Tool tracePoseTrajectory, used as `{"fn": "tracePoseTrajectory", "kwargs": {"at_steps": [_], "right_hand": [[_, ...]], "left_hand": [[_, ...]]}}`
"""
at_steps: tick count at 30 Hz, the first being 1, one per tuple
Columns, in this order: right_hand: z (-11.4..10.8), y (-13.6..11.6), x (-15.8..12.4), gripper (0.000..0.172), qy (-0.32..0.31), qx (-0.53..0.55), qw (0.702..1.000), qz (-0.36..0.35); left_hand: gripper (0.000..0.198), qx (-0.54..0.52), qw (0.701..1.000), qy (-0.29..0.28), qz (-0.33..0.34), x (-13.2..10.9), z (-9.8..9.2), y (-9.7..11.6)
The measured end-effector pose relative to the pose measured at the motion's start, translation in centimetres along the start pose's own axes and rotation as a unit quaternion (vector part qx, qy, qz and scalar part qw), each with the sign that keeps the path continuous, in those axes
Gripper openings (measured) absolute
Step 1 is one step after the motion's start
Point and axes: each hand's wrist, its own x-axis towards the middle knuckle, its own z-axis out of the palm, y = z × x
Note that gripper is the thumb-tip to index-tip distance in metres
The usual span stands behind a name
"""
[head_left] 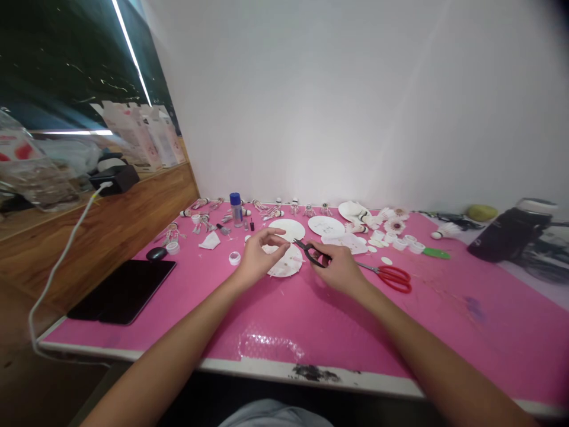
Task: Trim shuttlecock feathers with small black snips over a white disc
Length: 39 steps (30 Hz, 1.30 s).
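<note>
My right hand (338, 268) grips a pair of small dark pliers (306, 247), their pointed tips turned toward my other hand. The handles stand apart inside my fingers. Close to those tips, my left hand (260, 255) has its thumb and fingers curled together in a pinch; whatever lies between them is too small to make out. Beneath both hands is a white round disc (287, 264) with small marks on it. Another white disc (288, 229) lies just behind. A small open white pot (235, 258) stands left of my left hand.
Red-handled scissors (393, 277) lie right of my right hand. Shuttlecocks (294, 206) and feather pieces line the wall. A blue-capped bottle (235, 209) stands at back left. A black tablet (127, 290) lies left, a dark bottle (507, 234) right. White lidded pots (400, 243) cluster by a green tool (435, 253).
</note>
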Motion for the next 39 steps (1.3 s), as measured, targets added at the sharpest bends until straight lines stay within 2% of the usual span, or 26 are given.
{"fn": "tracePoseTrajectory", "kwargs": {"at_steps": [6, 18, 39], "right_hand": [[0.1, 0.1, 0.0, 0.034, -0.025, 0.009, 1.000, 0.013], [0.1, -0.5, -0.2, 0.030, -0.019, 0.009, 1.000, 0.019], [0.2, -0.9, -0.3, 0.036, -0.017, 0.024, 0.999, 0.018]], "left_hand": [[0.034, 0.014, 1.000, 0.000, 0.003, -0.1, 0.0, 0.3], [0.036, 0.016, 1.000, 0.006, 0.019, 0.0, -0.1, 0.0], [0.034, 0.017, 1.000, 0.004, 0.012, 0.0, 0.1, -0.6]]}}
